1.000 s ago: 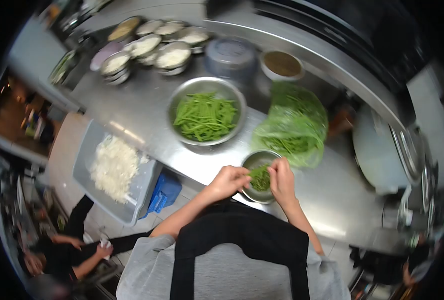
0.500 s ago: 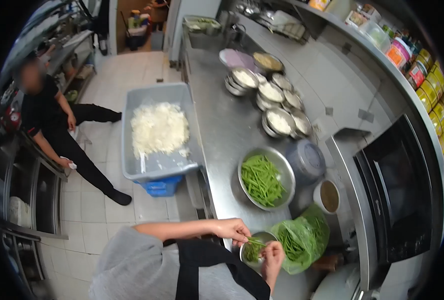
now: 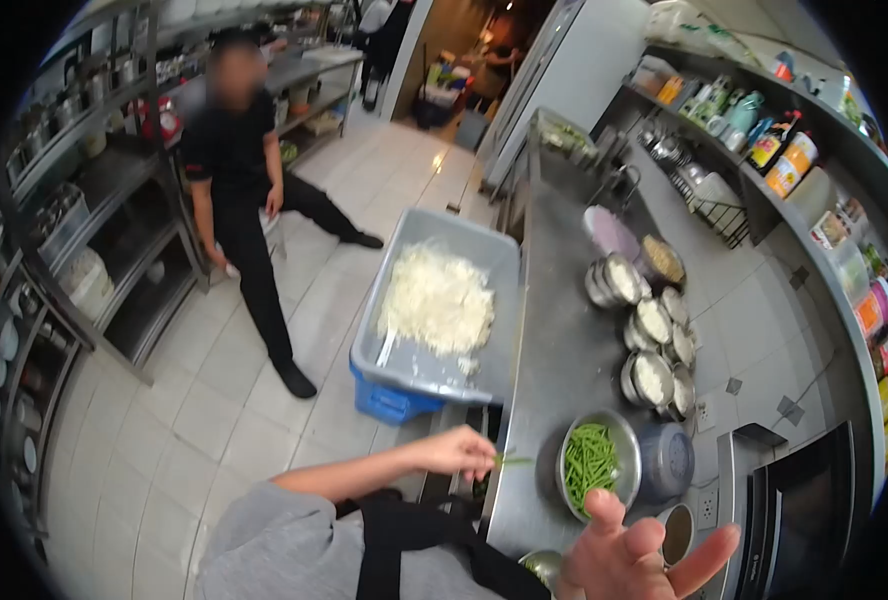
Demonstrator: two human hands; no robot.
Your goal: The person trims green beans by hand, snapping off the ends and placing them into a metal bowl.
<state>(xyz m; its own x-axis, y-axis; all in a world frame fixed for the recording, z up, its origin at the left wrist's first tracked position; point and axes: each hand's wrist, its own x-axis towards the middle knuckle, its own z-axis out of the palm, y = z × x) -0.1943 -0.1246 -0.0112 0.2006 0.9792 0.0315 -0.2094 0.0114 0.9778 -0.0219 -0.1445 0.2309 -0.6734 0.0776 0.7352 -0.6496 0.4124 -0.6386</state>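
Note:
My left hand (image 3: 461, 453) is closed on a thin green bean (image 3: 511, 460) near the counter edge; whether it holds more than one piece I cannot tell. My right hand (image 3: 636, 552) is raised close to the camera with its fingers spread and nothing in them. Just beyond it, a large metal bowl (image 3: 628, 432) holds many cut green beans (image 3: 592, 462). Below, a smaller metal bowl (image 3: 544, 561) shows only in part, beside my right hand. The green plastic bag of beans is not visible.
A grey tub (image 3: 509, 270) of white crumbly food stands left of the steel counter (image 3: 554, 350), above a blue container (image 3: 389, 398). Several small metal bowls (image 3: 654, 345) line the wall side. A seated person (image 3: 244, 170) stretches their legs across the floor.
The view has turned and shifted. My right hand has left the small bowl and risen toward the camera, opening. My left hand has moved away from that bowl, still holding green bean.

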